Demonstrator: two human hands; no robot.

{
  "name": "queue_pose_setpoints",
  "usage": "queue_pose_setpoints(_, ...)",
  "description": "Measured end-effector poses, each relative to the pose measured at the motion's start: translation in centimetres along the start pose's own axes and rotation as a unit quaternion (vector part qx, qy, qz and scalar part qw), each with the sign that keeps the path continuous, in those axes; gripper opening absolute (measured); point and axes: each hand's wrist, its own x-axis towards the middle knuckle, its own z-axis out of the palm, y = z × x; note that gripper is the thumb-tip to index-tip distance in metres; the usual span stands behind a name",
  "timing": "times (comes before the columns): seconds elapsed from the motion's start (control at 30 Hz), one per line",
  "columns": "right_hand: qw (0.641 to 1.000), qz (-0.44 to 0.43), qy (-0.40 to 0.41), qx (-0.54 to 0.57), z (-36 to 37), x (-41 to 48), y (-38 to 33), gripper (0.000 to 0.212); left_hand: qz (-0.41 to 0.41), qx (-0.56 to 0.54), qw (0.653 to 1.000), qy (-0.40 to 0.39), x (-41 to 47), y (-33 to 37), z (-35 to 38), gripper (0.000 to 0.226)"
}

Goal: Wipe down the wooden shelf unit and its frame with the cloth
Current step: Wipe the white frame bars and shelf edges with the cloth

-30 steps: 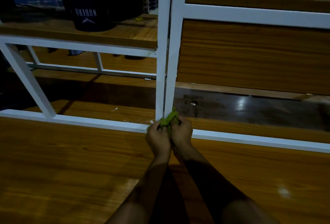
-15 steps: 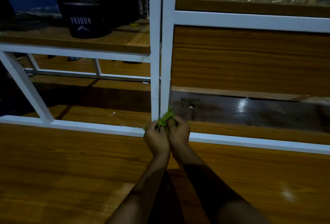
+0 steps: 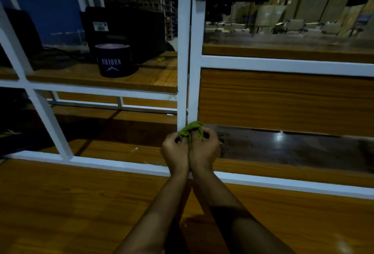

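Head view is showing the left hand (image 3: 175,149) and right hand (image 3: 204,148) pressed side by side, both curling their fingers round a bunched green cloth (image 3: 191,130). They are holding the cloth against the foot of the white upright post (image 3: 183,51) of the shelf frame, just above the wooden shelf board (image 3: 81,203). A dark round tub (image 3: 114,60) is sitting on the upper shelf to the left.

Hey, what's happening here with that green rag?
A person is cleaning a wooden shelf unit. The left hand and right hand together grip a bunched green cloth, pressing it low on the white upright post of the frame. A dark round tub stands on a shelf further back, left.
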Motion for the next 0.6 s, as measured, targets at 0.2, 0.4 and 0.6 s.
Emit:
queue_pose_setpoints(0.2, 0.991, -0.127, 0.036, 0.027, 1.0, 1.3, -5.7, 0.005, 0.106, -0.038, 0.994, 0.008, 2.7, 6.1, -1.0, 0.01)
queue_pose_setpoints(0.4, 0.97, -0.226, 0.053, 0.071, 2.0, 3.9, -12.7, 0.004, 0.191, -0.102, 0.975, 0.049, 6.1, 12.2, -1.0, 0.005)
queue_pose_setpoints(0.6, 0.955, -0.295, 0.019, -0.002, 0.5, 3.3, -8.1, 0.02, 0.234, -0.057, 0.969, 0.05, 4.2, 8.6, -0.6, 0.025)
